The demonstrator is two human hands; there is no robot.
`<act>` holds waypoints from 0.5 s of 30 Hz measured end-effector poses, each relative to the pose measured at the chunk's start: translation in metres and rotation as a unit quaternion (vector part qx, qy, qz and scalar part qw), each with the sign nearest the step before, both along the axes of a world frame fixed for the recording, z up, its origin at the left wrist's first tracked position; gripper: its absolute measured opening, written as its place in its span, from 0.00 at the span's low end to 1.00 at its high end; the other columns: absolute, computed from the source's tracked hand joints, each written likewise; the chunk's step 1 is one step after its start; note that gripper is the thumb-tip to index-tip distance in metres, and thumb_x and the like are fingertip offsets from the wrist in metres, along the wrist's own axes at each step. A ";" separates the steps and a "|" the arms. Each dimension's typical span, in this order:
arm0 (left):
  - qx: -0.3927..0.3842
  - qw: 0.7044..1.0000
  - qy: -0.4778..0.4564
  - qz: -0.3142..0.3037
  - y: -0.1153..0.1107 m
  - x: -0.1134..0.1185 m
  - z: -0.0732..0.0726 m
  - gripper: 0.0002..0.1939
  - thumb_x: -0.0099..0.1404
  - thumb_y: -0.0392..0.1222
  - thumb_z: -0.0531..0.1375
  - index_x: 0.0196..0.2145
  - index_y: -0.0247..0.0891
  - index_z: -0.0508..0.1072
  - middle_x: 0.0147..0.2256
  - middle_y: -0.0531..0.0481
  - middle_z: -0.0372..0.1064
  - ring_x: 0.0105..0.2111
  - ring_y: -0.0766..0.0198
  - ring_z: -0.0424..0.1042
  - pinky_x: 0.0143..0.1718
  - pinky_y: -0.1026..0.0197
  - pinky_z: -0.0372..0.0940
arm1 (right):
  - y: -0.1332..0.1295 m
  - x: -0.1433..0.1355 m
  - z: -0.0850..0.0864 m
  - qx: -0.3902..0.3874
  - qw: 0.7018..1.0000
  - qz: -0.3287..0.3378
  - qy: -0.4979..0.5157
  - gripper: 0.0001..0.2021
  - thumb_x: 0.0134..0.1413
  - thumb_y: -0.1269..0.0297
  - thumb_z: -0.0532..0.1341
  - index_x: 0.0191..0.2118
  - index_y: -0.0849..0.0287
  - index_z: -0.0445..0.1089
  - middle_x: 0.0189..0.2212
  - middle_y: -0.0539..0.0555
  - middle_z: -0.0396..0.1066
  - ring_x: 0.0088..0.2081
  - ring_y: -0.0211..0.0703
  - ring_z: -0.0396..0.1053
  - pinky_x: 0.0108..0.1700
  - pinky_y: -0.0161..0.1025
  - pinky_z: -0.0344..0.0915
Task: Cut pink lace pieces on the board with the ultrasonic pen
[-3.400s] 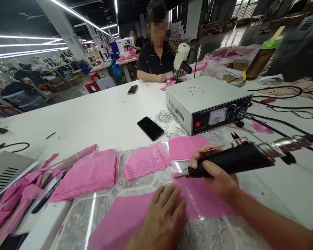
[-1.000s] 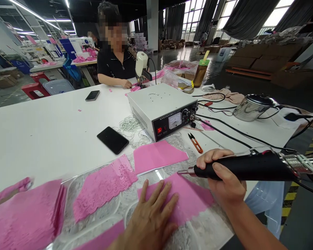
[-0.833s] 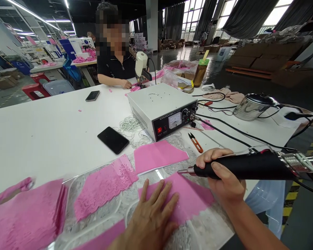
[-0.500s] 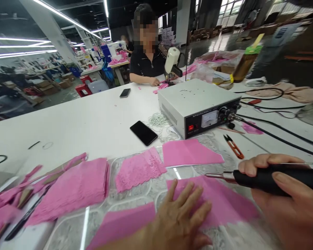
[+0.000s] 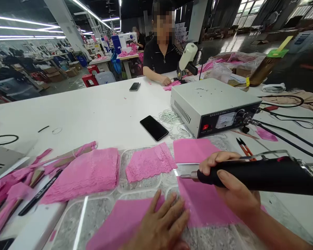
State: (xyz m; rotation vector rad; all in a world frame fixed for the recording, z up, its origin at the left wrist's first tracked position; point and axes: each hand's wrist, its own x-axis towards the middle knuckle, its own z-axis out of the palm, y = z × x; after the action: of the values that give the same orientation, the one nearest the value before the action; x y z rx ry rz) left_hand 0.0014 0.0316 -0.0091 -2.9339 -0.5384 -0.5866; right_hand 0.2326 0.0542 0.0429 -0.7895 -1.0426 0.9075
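Note:
My right hand is wrapped round a thick black handheld tool with a thin metal tip. That tip is at the upper left corner of a pink fabric piece. My left hand lies with fingers spread between this piece and another pink piece at its left, fingertips near the first one's left edge. Behind are a flat pink piece and a lace-edged pink piece. A stack of pink lace pieces sits farther left on the grey marbled mat.
A grey control box with a lit red switch stands behind the mat, cables at its right. Nearby are a black phone, tangled thread and orange snips. Across the table sits a person by a lamp-like device.
My right hand has moved left with the tool, its tip now at the fabric's corner. My left hand has shifted left and down off most of that fabric. The view has turned slightly left.

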 end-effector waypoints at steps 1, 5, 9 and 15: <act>-0.005 1.000 -0.001 -0.002 0.000 -0.001 -0.002 0.26 0.73 0.56 0.51 0.60 0.36 0.66 0.60 0.47 0.64 0.65 0.54 0.54 0.68 0.43 0.29 | 0.001 -0.001 -0.001 0.000 1.000 0.005 0.000 0.05 0.58 0.63 0.63 0.40 0.51 0.69 0.32 0.49 0.64 0.31 0.39 0.68 0.35 0.41 0.71; -0.013 1.000 0.005 -0.009 -0.001 -0.003 -0.005 0.28 0.71 0.58 0.53 0.60 0.37 0.65 0.60 0.45 0.64 0.65 0.53 0.54 0.68 0.43 0.32 | 0.002 -0.004 -0.005 -0.003 1.000 0.020 -0.006 0.04 0.59 0.64 0.62 0.40 0.52 0.68 0.33 0.49 0.63 0.31 0.38 0.68 0.37 0.41 0.71; -0.017 1.000 0.001 -0.011 -0.001 -0.003 -0.006 0.27 0.72 0.59 0.50 0.59 0.38 0.67 0.59 0.48 0.66 0.64 0.53 0.56 0.68 0.41 0.26 | 0.003 -0.005 -0.006 -0.010 1.000 0.024 -0.014 0.04 0.59 0.64 0.61 0.40 0.52 0.67 0.33 0.48 0.63 0.32 0.38 0.68 0.37 0.41 0.71; -0.036 0.999 -0.009 -0.017 -0.001 -0.001 -0.004 0.25 0.73 0.57 0.50 0.57 0.38 0.68 0.56 0.49 0.68 0.63 0.53 0.59 0.67 0.42 0.22 | 0.004 -0.005 -0.007 0.018 0.999 0.019 -0.034 0.02 0.59 0.65 0.61 0.39 0.53 0.67 0.33 0.49 0.64 0.31 0.38 0.68 0.36 0.41 0.71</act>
State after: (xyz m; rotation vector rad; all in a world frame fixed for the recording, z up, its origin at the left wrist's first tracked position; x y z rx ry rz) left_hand 0.0003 0.0309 -0.0129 -3.0132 -0.5235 -0.6091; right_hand 0.2278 0.0580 0.0358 -0.7767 -1.1341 0.8963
